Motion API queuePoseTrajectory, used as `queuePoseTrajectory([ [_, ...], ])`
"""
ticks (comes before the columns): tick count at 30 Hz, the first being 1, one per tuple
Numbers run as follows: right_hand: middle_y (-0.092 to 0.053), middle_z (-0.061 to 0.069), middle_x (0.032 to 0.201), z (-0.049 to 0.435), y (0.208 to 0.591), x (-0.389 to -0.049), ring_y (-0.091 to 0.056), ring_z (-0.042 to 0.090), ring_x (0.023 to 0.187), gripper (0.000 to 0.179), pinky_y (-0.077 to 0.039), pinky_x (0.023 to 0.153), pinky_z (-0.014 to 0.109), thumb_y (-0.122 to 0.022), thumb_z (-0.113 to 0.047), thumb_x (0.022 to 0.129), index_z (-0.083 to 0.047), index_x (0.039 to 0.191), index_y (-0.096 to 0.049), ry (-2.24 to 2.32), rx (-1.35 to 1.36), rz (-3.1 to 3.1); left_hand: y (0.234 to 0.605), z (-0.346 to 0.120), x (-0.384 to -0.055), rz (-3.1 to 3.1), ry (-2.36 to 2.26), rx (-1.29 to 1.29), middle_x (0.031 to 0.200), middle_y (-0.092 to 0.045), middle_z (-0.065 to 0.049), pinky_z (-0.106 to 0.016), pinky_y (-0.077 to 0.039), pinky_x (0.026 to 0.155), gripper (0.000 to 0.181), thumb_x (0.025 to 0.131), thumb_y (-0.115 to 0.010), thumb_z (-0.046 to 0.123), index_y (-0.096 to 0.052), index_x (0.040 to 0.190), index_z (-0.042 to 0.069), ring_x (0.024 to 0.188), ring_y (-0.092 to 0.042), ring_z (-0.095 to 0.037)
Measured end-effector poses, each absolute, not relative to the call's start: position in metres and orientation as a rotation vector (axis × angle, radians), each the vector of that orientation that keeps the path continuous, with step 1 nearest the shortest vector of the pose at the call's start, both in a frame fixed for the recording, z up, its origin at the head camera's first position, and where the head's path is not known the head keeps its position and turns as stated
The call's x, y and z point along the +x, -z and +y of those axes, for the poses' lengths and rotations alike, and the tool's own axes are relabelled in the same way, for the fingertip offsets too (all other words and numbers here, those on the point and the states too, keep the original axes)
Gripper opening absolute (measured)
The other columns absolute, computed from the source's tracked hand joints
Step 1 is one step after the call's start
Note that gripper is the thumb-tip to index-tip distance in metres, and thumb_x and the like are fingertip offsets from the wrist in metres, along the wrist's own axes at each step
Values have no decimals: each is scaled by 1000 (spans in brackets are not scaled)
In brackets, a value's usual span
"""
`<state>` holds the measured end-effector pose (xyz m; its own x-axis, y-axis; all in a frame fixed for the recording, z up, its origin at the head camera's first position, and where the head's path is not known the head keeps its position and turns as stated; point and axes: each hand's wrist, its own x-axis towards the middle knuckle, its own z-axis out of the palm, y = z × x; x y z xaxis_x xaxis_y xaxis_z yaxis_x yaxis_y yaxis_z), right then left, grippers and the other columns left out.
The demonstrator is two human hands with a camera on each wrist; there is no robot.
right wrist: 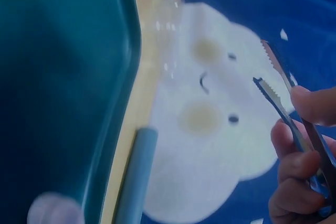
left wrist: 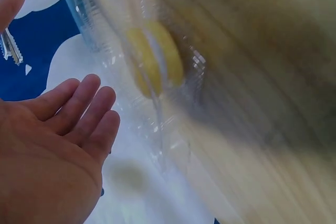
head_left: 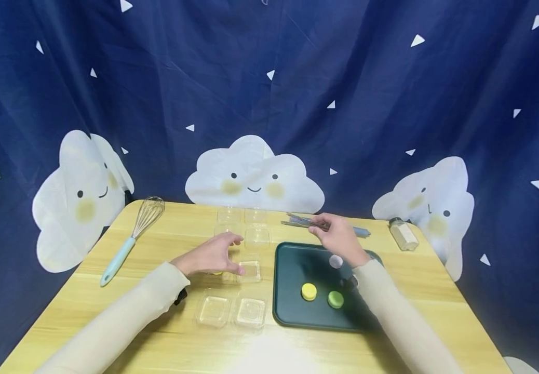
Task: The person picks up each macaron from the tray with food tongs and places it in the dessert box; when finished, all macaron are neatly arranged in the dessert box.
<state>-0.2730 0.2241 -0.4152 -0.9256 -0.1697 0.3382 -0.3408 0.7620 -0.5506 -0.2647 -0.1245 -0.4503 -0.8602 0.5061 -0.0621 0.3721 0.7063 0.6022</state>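
My left hand (head_left: pixel 213 253) hovers over the clear plastic boxes, thumb and fingers apart. In the left wrist view, a yellow macaron (left wrist: pixel 153 59) sits inside one clear box (left wrist: pixel 197 72), beside the fingers of that hand (left wrist: pixel 58 145). My right hand (head_left: pixel 339 239) is above the far part of a dark green tray (head_left: pixel 293 317). It pinches metal tongs (right wrist: pixel 289 108) with serrated tips, which stand apart with nothing between them. On the tray lie a yellow macaron (head_left: pixel 309 292), a green macaron (head_left: pixel 335 299) and a pale purple macaron (head_left: pixel 336 261). The right forearm partly hides another one.
Several clear boxes (head_left: pixel 250 311) stand in two columns left of the tray. A whisk (head_left: pixel 126 249) with a light blue handle lies at the left. Behind the tray is a blue cylindrical handle (head_left: pixel 362 232). A dark-capped shaker bottle (head_left: pixel 403 235) lies at the right back.
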Motion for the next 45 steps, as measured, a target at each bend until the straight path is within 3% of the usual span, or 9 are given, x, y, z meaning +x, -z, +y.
queuePoseTrajectory([
  [7, -78, 10, 106, 267, 427, -277, -73, 29, 97, 26, -59, 84, 47, -73, -31, 92, -12, 110, -74, -899, 216, -2775, 460, -120, -261, 2701, -803, 730, 141, -60, -12, -55, -46, 114, 98, 68, -90, 47, -49, 146, 3, 131, -56, -33],
  [13, -78, 10, 99, 298, 440, -272, -72, 26, 90, 23, -57, 77, 39, -74, -28, 90, -10, 105, -75, -862, 222, -2765, 465, -118, -258, 2728, -744, 751, 139, -61, -9, -53, -44, 116, 99, 67, -91, 46, -49, 146, 4, 132, -55, -31],
  [23, -78, 6, 94, 334, 449, -252, -69, 17, 84, 15, -55, 76, 33, -77, -22, 88, -11, 98, -77, -860, 229, -2828, 468, -116, -256, 2760, -692, 786, 137, -63, -8, -53, -42, 118, 96, 66, -92, 45, -53, 144, 5, 133, -54, -31],
  [35, -79, 5, 93, 355, 462, -232, -73, 20, 87, 14, -58, 82, 40, -77, -19, 87, -11, 98, -77, -836, 217, -2940, 468, -117, -257, 2767, -704, 795, 133, -65, -7, -52, -45, 115, 85, 66, -93, 40, -60, 137, 6, 129, -56, -30],
  [45, -79, 5, 93, 355, 464, -229, -72, 18, 87, 17, -57, 79, 37, -78, -21, 86, -11, 99, -76, -825, 214, -2979, 466, -114, -256, 2763, -710, 775, 131, -66, -8, -52, -46, 115, 83, 66, -93, 40, -61, 135, 6, 127, -58, -30],
])
